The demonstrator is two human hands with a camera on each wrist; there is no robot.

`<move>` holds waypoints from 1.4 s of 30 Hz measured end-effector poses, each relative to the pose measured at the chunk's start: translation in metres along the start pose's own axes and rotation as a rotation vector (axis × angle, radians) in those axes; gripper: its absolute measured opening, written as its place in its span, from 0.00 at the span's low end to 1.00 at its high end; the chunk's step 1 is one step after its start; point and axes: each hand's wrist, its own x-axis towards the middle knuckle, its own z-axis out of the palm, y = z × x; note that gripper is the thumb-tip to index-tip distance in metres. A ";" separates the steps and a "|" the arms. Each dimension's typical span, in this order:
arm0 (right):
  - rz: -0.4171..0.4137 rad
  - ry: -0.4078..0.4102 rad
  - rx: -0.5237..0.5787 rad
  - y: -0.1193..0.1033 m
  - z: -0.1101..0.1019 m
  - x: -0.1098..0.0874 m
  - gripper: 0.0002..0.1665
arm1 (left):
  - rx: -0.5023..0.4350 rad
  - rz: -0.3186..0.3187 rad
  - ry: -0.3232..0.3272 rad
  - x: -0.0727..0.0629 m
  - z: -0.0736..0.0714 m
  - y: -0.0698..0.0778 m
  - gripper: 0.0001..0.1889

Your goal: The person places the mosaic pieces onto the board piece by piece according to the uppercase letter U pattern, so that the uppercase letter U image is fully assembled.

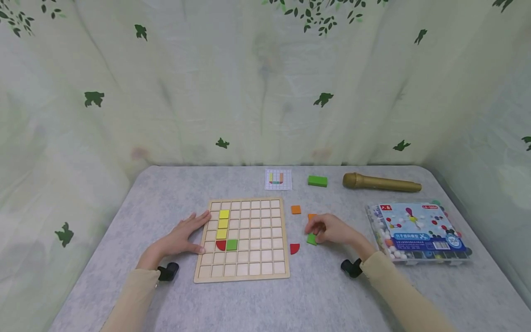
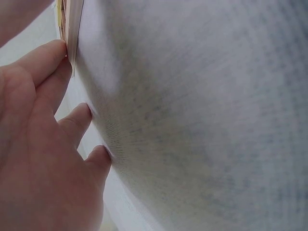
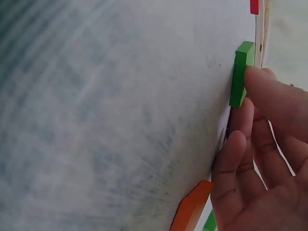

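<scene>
Two cream sleeves [image 1: 132, 295] reach in over the near edge of the counter [image 1: 257, 309], each with a black camera [image 1: 167, 272] at the wrist. Left of the counter's middle lies a wooden grid board [image 1: 240, 277]. The left hand [image 1: 182, 235] has its fingers spread along the board's left edge (two fingertips rest on the counter, as the left wrist view shows).

In the board's third row from its near edge sit a red quarter-round [image 1: 221, 245] and, to its right, a green square [image 1: 231, 245]. A loose red quarter-round [image 1: 294, 249] lies just beside the board's right edge. Farther right, the right hand [image 1: 332, 230] pinches a green tile [image 3: 239, 82] low at the counter, thumb on it and the other fingers curled. Toward the counter's right edge stands a clear box [image 1: 419, 226] of coloured balls.

Beyond the right hand's fingers is one orange tile [image 3: 192, 207]; a second orange tile [image 1: 296, 210] lies nearer the board. Three yellow squares [image 1: 222, 223] form a column beyond the seated red piece.

Near the counter's far edge are a pattern card [image 1: 278, 186], a green block [image 1: 317, 181] and, toward the far right corner, a gold microphone [image 1: 383, 183].
</scene>
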 end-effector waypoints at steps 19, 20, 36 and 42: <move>0.017 -0.057 0.109 -0.010 0.001 0.008 0.08 | -0.014 -0.008 0.006 0.000 0.002 -0.001 0.55; 0.017 -0.057 0.129 -0.012 0.003 0.009 0.08 | -0.013 -0.011 0.004 0.000 0.002 -0.001 0.55; -0.040 -0.125 0.241 -0.048 0.050 0.056 0.05 | -0.003 -0.006 0.002 0.000 0.001 -0.001 0.55; -0.059 -0.137 0.248 -0.063 0.071 0.076 0.05 | -0.002 -0.010 0.003 0.000 0.000 0.000 0.55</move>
